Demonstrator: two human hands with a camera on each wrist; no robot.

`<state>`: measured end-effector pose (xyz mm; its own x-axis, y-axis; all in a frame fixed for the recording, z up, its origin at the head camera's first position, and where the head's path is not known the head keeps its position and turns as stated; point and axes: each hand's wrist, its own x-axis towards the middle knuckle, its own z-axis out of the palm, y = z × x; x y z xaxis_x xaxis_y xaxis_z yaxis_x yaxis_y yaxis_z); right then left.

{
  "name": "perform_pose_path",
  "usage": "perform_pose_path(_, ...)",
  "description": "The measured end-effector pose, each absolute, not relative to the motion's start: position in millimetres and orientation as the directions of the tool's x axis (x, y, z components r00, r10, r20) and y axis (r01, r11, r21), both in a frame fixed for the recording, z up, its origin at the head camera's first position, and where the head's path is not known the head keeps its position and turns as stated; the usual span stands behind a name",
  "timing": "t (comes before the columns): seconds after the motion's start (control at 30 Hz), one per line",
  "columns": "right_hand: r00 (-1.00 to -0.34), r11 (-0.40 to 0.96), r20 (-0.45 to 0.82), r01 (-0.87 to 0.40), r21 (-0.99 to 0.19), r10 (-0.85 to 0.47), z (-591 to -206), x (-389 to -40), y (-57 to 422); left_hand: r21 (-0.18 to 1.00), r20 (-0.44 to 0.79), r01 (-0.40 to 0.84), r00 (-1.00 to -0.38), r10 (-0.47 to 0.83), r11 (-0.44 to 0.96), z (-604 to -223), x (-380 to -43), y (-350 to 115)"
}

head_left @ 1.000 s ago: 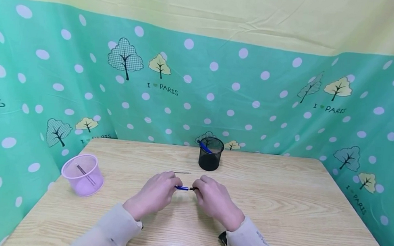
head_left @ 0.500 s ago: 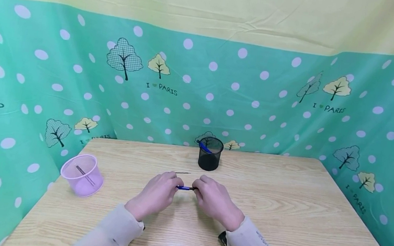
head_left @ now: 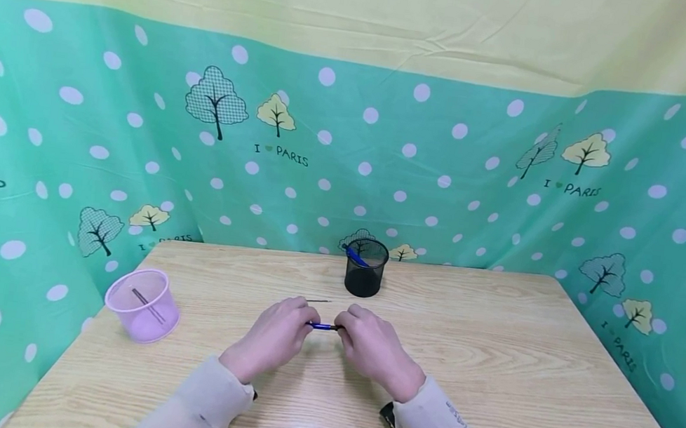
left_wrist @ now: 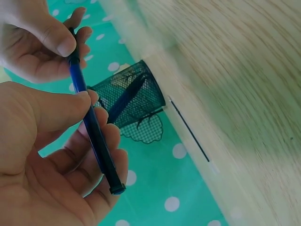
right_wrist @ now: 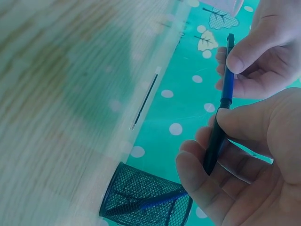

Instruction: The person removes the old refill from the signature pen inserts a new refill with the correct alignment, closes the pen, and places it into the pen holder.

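A blue pen with a black front part lies sideways between my two hands. My left hand pinches its blue barrel between thumb and fingers. My right hand grips the black front part, whose tip lies against the fingers. In the right wrist view the barrel and the front part meet with no visible gap. Beyond the hands, a thin dark pen refill lies on the table, apart from both hands.
A black mesh pen holder with a blue pen in it stands at the table's back. To the left, a pink cup contains thin dark sticks. A patterned cloth hangs behind the wooden table.
My left hand has shifted slightly right. One second ago a pale thin section showed between the blue barrel and the black front part; now the two parts meet.
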<state>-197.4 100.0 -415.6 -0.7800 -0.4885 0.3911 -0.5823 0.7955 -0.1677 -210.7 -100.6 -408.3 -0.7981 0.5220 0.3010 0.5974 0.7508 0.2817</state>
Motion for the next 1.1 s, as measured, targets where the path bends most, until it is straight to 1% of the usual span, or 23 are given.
perform_pose_path(0.4, -0.785, 0.801, 0.384, -0.575, -0.164, -0.485, -415.0, -197.2, 100.1, 0.302, 0.297, 0.591, -0.804, 0.515, 0.748, -410.2, -213.5, -96.3)
perform_pose_path(0.67, -0.783, 0.807, 0.401, -0.57, -0.155, -0.476, -416.3, -197.6, 101.1, 0.293, 0.334, 0.608, -0.788, 0.516, 0.738, -410.6, -213.6, -93.9)
perform_pose_path(0.9, -0.79, 0.814, 0.4, -0.559, -0.157, -0.465, -416.8, -198.7, 102.0, 0.319, 0.304, 0.591, -0.804, 0.51, 0.741, -411.7, -213.9, -91.2)
perform_pose_path(1.1, -0.792, 0.816, 0.397, -0.557, -0.155, -0.465, -417.2, -199.1, 102.6, 0.318, 0.309, 0.594, -0.802, 0.512, 0.739, -414.6, -215.0, -90.1)
